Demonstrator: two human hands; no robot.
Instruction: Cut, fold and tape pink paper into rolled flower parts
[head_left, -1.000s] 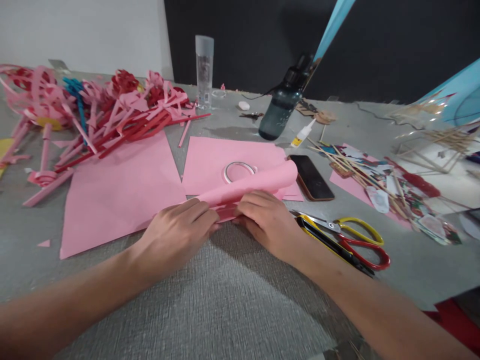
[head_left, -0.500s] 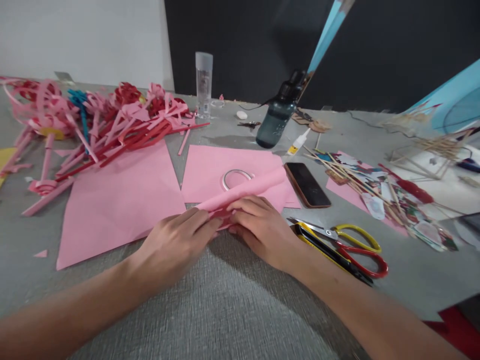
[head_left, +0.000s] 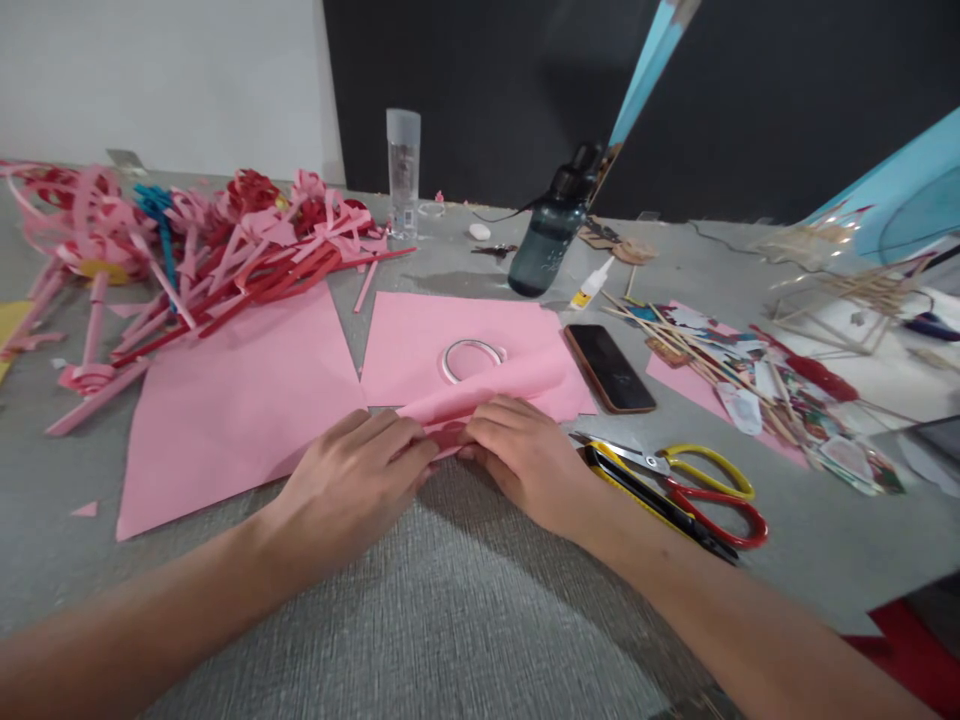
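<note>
1. The grey tabletop (head_left: 465,600) carries everything; its near part is bare textured cloth.
2. A large flat pink sheet (head_left: 240,400) lies to the left, untouched, and a heap of finished pink and red paper stems (head_left: 210,250) sits behind it.
3. The pink paper being rolled (head_left: 487,385) lies at centre, its near edge curled over into a loose roll; most of the sheet is still flat, so the rolling looks barely begun.
4. The left hand (head_left: 352,485) and right hand (head_left: 525,455) meet at that edge, each grip closed, fingertips pinching the curled paper.
5. Scissors (head_left: 697,485) lie just right, a phone (head_left: 607,367) beyond.
6. A tape ring (head_left: 472,358) rests on the sheet.
</note>
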